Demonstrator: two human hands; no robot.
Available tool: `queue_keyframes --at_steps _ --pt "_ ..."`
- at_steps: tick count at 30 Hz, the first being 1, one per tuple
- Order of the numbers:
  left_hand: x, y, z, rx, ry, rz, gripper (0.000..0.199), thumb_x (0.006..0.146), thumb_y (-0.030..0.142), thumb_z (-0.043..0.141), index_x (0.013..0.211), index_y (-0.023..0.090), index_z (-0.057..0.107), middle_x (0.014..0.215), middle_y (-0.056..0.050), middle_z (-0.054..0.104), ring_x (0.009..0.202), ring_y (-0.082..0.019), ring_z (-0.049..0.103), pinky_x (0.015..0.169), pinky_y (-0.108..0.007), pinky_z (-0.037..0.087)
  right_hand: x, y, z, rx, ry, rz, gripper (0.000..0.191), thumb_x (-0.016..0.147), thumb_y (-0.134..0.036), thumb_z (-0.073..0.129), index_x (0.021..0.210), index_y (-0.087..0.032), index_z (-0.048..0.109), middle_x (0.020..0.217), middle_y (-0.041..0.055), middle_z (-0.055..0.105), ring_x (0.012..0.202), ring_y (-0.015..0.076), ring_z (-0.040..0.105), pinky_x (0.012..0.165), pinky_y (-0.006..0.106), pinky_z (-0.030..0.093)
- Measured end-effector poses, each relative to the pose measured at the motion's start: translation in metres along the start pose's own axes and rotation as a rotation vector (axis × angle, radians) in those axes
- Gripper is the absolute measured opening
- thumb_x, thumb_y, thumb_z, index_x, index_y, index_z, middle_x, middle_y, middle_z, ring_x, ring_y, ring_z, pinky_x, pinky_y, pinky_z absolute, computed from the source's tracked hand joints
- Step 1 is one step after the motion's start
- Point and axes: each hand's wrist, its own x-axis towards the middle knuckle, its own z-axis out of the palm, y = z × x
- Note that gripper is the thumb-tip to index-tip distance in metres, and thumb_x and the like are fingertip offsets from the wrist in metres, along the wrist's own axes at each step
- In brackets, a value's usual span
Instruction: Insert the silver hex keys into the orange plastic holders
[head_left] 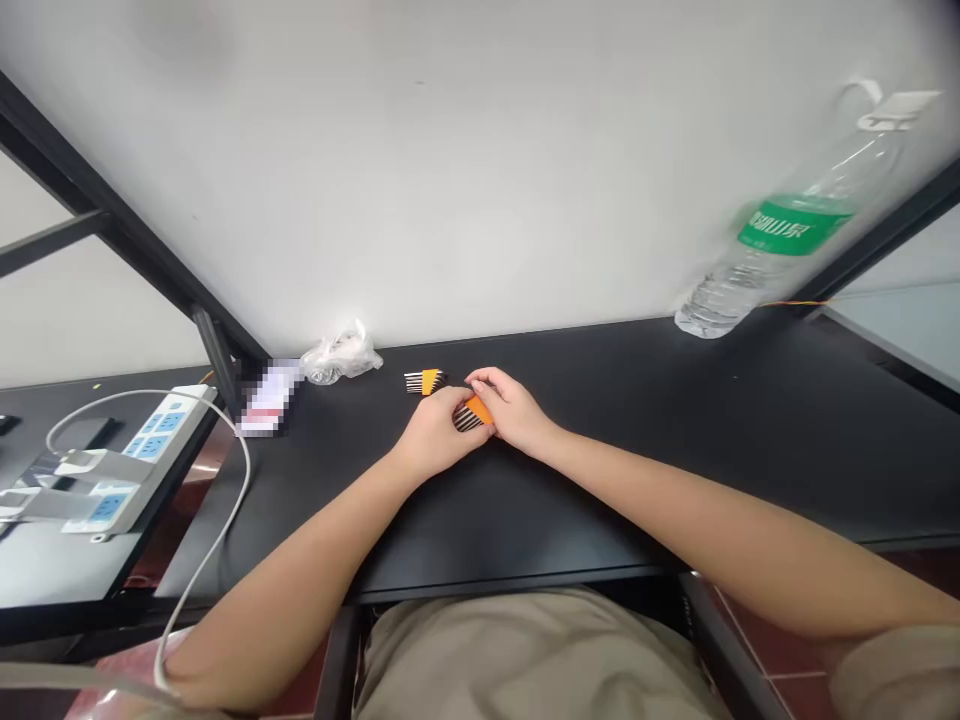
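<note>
Flanking an orange holder [480, 409], left hand [436, 428] and right hand [519, 412] both seemingly pinch it.

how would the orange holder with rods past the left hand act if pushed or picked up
The orange holder would probably slide rather than roll, since its rods sit side by side. It likely feels stiff, as the rods look straight, and perhaps heavy for its size, given their metallic shine.
</note>
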Motion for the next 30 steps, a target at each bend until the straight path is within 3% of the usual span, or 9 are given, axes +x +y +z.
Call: queue_keyframes --at_steps 2,6,10,19,23,30 --pt "-0.001 0.003 0.002 0.022 0.004 0.023 0.027 0.087 0.042 0.072 0.105 0.021 0.071 0.092 -0.004 0.070 0.082 -0.019 0.064 0.075 -0.032 0.051 0.000 0.000 0.001 -0.009 0.025 -0.011 0.033 0.097 -0.056 0.055 0.110 -0.027 0.065 0.100 0.0045 0.069 0.070 0.0172 0.062 0.053 0.028 0.049" --pt "-0.004 0.005 0.003 0.111 0.029 0.100 0.022 0.090 0.041 0.067 0.093 0.020 0.069 0.084 -0.004 0.063 0.079 -0.019 0.059 0.072 -0.031 0.048 -0.001 0.000 0.001 0.059 0.032 0.079 0.040 0.095 -0.062 0.056 0.118 -0.029 0.064 0.080 0.0003 0.064 0.046 0.0135 0.048 0.038 0.029 0.037" --pt "-0.006 0.005 0.004 0.188 0.052 0.140 0.021 0.090 0.040 0.065 0.090 0.019 0.067 0.082 -0.004 0.061 0.074 -0.017 0.058 0.070 -0.031 0.048 -0.003 -0.003 0.001 0.079 0.065 0.057 0.043 0.090 -0.059 0.066 0.122 -0.030 0.061 0.069 -0.0032 0.058 0.043 0.0127 0.046 0.038 0.028 0.037" --pt "-0.004 0.004 0.000 0.314 0.025 0.039 0.025 0.086 0.046 0.067 0.087 0.021 0.065 0.089 -0.006 0.066 0.076 -0.020 0.062 0.067 -0.032 0.047 0.007 0.005 -0.001 0.168 0.072 0.112 0.040 0.089 -0.064 0.066 0.102 -0.029 0.053 0.060 -0.0061 0.050 0.044 0.0137 0.043 0.038 0.027 0.033" --pt "-0.003 0.003 0.001 0.247 0.001 0.037 0.028 0.086 0.049 0.069 0.092 0.022 0.065 0.089 -0.005 0.067 0.077 -0.020 0.061 0.065 -0.031 0.046 0.008 0.006 -0.003 0.028 0.065 0.068 0.037 0.093 -0.063 0.060 0.091 -0.027 0.049 0.064 -0.0048 0.050 0.052 0.0146 0.046 0.046 0.028 0.037" --pt "0.002 0.000 0.001 0.285 -0.004 0.015 0.030 0.085 0.047 0.069 0.075 0.021 0.058 0.077 -0.003 0.065 0.069 -0.019 0.058 0.061 -0.031 0.041 0.013 0.003 -0.013 -0.353 0.122 -0.073 0.034 0.099 -0.055 0.052 0.083 -0.025 0.049 0.071 -0.0022 0.056 0.067 0.0178 0.051 0.062 0.031 0.039"
